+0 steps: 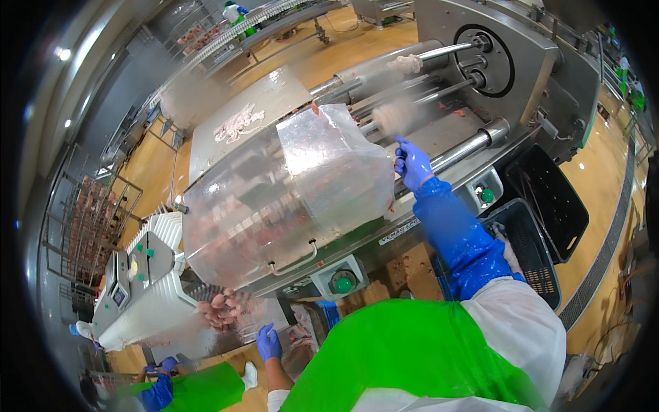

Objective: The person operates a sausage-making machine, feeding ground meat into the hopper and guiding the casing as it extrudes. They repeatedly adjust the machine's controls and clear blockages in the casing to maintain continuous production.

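At machine: R hand (412,165) fingers grip clear bag (336,165) edge, bag's long axis upright; L hand (268,342) fingers loosely curled, empty.

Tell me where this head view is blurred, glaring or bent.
Head view: fisheye bends the machine rods near the right hand; the clear plastic cover glints and hazes what's beneath; the spinning rollers smear; the rim goes dark.
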The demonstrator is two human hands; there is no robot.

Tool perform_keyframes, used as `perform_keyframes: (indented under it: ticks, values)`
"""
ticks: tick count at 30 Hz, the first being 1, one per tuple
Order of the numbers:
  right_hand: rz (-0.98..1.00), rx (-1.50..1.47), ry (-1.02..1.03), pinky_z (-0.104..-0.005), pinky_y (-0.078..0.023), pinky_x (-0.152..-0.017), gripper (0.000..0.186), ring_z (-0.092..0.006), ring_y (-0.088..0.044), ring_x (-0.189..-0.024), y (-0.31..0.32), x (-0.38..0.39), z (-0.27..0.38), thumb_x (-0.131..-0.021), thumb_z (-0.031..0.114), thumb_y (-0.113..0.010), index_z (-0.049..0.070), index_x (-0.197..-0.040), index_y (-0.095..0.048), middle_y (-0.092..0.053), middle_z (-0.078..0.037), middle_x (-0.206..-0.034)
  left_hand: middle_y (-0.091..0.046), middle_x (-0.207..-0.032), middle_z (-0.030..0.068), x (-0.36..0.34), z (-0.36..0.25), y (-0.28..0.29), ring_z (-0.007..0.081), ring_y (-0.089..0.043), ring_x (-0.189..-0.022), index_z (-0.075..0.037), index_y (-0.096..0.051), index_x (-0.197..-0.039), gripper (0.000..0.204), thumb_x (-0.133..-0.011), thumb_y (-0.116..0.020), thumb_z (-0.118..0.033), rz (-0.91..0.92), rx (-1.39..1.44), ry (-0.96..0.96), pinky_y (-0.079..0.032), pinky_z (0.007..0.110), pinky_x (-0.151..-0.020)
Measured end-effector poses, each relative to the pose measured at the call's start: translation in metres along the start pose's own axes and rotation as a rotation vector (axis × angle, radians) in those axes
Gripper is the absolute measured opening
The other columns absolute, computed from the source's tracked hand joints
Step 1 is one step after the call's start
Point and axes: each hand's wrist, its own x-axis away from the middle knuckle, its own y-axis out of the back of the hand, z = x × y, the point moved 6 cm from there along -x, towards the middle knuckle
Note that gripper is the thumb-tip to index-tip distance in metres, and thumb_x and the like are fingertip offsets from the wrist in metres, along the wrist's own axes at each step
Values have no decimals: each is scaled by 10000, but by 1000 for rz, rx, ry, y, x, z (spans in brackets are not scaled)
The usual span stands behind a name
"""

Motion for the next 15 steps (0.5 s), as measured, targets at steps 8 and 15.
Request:
perform_keyframes:
  ticks: [8,15]
  values:
    - [11,-200,-161,-260,-258,-395,289,-108,-296,-435,-20,-67,-8,-976,227,-524,181,-694,-475,-347,47,-569,-692,-1043,180,30,18,-5,340,-633,-1037,-67,-743,-1025,198,-872,-632,-127,61,74,179,-476,415,-947]
    - [110,-99,-110,-246,-244,-407,166,-75,-290,-458,-19,-60,-4,-992,189,-475,173,-1074,-618,-352,78,-626,-705,-986,196,55,24,-5,361,-659,-939,-35,-745,-979,199,-892,-634,-176,79,122,319,-502,412,-861]
